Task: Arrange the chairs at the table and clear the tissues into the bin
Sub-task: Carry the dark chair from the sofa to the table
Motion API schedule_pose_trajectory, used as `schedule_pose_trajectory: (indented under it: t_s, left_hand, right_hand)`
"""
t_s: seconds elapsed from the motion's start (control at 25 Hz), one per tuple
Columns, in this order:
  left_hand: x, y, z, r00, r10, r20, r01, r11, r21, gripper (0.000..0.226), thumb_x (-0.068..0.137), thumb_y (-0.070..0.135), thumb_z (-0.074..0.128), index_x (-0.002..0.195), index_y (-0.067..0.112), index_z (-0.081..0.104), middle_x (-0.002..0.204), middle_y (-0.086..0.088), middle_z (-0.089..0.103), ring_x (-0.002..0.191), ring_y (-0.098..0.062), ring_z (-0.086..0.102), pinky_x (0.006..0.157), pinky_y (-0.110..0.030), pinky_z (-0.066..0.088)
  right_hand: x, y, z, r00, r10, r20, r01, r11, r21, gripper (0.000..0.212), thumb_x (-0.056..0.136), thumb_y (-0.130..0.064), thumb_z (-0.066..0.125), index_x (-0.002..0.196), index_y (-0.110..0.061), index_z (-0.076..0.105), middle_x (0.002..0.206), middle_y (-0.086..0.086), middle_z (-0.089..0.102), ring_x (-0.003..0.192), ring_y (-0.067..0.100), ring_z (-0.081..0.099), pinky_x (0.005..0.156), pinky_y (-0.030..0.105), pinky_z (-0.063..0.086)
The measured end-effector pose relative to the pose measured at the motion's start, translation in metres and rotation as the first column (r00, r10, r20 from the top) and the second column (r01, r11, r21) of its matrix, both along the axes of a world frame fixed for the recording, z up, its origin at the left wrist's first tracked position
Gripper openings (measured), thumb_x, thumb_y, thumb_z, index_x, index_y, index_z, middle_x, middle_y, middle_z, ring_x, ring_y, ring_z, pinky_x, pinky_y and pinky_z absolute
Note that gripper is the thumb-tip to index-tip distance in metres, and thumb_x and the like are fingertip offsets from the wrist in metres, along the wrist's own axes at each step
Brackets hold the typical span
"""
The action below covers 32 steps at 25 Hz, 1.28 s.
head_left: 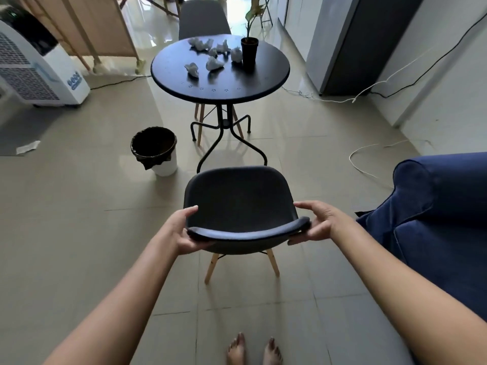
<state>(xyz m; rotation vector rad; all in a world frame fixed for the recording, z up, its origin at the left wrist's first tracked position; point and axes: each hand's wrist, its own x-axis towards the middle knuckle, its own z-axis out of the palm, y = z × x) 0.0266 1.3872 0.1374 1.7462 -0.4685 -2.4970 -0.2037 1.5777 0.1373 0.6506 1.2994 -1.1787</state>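
Observation:
A dark grey chair (237, 198) with wooden legs stands in front of me, its seat facing the round black table (184, 83). My left hand (181, 230) grips the left end of the chair's backrest and my right hand (319, 222) grips the right end. Several crumpled white tissues (214, 63) lie on the far half of the table. A second grey chair (203, 19) is pushed in at the table's far side. A white bin (155, 151) with a black liner stands on the floor left of the table's legs.
A black pot with a plant (249, 52) stands on the table's right side. A blue sofa (434, 206) is close on my right. A white air cooler (34, 67) is at the left, cables (369, 159) trail across the floor at right, and a paper scrap (27, 147) lies far left.

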Motion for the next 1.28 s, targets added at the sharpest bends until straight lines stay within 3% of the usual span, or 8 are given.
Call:
schedule_pose_trajectory:
  t_s: [0.12, 0.28, 0.36, 0.56, 0.8, 0.92, 1.08, 1.28]
  left_hand:
    - [-0.020, 0.016, 0.001, 0.998, 0.013, 0.058, -0.008, 0.996, -0.084, 0.026, 0.087, 0.010, 0.055, 0.108, -0.003, 0.048, 0.104, -0.024, 0.057, 0.093, -0.042, 0.059, 0.082, -0.054, 0.049]
    - [-0.028, 0.028, -0.001, 0.994, -0.010, 0.112, 0.025, 0.990, -0.138, 0.010, 0.085, -0.005, 0.041, 0.090, -0.003, 0.050, 0.096, -0.021, 0.050, 0.086, -0.041, 0.054, 0.084, -0.053, 0.047]
    - [-0.029, 0.026, 0.002, 0.991, -0.014, 0.132, 0.035, 0.987, -0.157, 0.010, 0.084, -0.008, 0.041, 0.081, -0.001, 0.048, 0.091, -0.020, 0.048, 0.081, -0.039, 0.053, 0.081, -0.053, 0.048]
    - [-0.050, 0.022, 0.019, 0.995, 0.047, 0.090, -0.027, 0.976, -0.216, 0.009, 0.083, -0.008, 0.041, 0.080, -0.002, 0.048, 0.093, -0.022, 0.047, 0.084, -0.042, 0.053, 0.085, -0.054, 0.050]
    - [-0.091, -0.014, 0.038, 0.990, 0.133, 0.048, -0.118, 0.963, -0.243, 0.032, 0.081, -0.010, 0.043, 0.112, -0.001, 0.044, 0.119, -0.028, 0.037, 0.115, -0.052, 0.048, 0.078, -0.056, 0.054]
    - [-0.117, -0.048, 0.040, 0.991, 0.126, 0.049, -0.111, 0.963, -0.246, 0.034, 0.079, -0.009, 0.044, 0.112, 0.000, 0.045, 0.120, -0.028, 0.040, 0.115, -0.052, 0.049, 0.068, -0.052, 0.054]
    - [-0.151, -0.104, 0.038, 0.991, 0.131, 0.032, -0.121, 0.967, -0.224, 0.033, 0.080, -0.009, 0.043, 0.111, 0.000, 0.044, 0.118, -0.027, 0.039, 0.112, -0.051, 0.049, 0.077, -0.053, 0.054]
    - [-0.193, -0.176, 0.026, 0.997, 0.074, 0.002, -0.071, 0.969, -0.238, 0.014, 0.079, -0.009, 0.043, 0.088, 0.001, 0.048, 0.110, -0.022, 0.042, 0.111, -0.045, 0.050, 0.067, -0.049, 0.057]
  right_hand:
    - [0.005, -0.009, 0.001, 1.000, 0.014, -0.027, -0.014, 1.000, 0.004, 0.050, 0.083, -0.001, 0.061, 0.127, -0.002, 0.035, 0.130, 0.031, 0.042, 0.122, 0.052, 0.045, 0.101, 0.063, 0.039]
    - [0.007, -0.013, -0.004, 0.993, 0.033, -0.116, -0.025, 0.997, 0.069, 0.032, 0.083, 0.010, 0.045, 0.115, 0.003, 0.048, 0.116, 0.025, 0.054, 0.108, 0.043, 0.057, 0.099, 0.054, 0.046]
    - [0.008, -0.012, -0.004, 0.991, 0.010, -0.136, -0.004, 0.999, 0.046, 0.027, 0.081, 0.009, 0.047, 0.107, 0.003, 0.048, 0.099, 0.023, 0.053, 0.089, 0.045, 0.056, 0.092, 0.054, 0.050]
    - [-0.003, -0.020, 0.010, 0.969, -0.072, -0.238, 0.059, 0.996, -0.061, 0.023, 0.080, 0.005, 0.049, 0.102, 0.000, 0.049, 0.096, 0.021, 0.049, 0.079, 0.041, 0.055, 0.063, 0.051, 0.055]
    - [-0.041, -0.059, 0.026, 0.933, -0.129, -0.337, 0.082, 0.985, -0.149, 0.022, 0.078, 0.005, 0.048, 0.100, 0.000, 0.051, 0.112, 0.021, 0.045, 0.109, 0.043, 0.053, 0.044, 0.049, 0.057]
    - [-0.070, -0.095, 0.028, 0.929, -0.113, -0.351, 0.068, 0.988, -0.138, 0.018, 0.077, 0.004, 0.049, 0.095, 0.000, 0.051, 0.115, 0.022, 0.045, 0.113, 0.045, 0.052, 0.044, 0.050, 0.057]
    - [-0.105, -0.150, 0.022, 0.928, -0.128, -0.350, 0.083, 0.987, -0.140, 0.025, 0.077, 0.003, 0.050, 0.102, -0.001, 0.051, 0.117, 0.022, 0.046, 0.113, 0.043, 0.052, 0.052, 0.052, 0.058]
    - [-0.149, -0.218, 0.007, 0.918, -0.135, -0.373, 0.075, 0.983, -0.170, 0.021, 0.079, 0.001, 0.050, 0.100, -0.001, 0.050, 0.119, 0.024, 0.047, 0.116, 0.043, 0.052, 0.056, 0.046, 0.061]
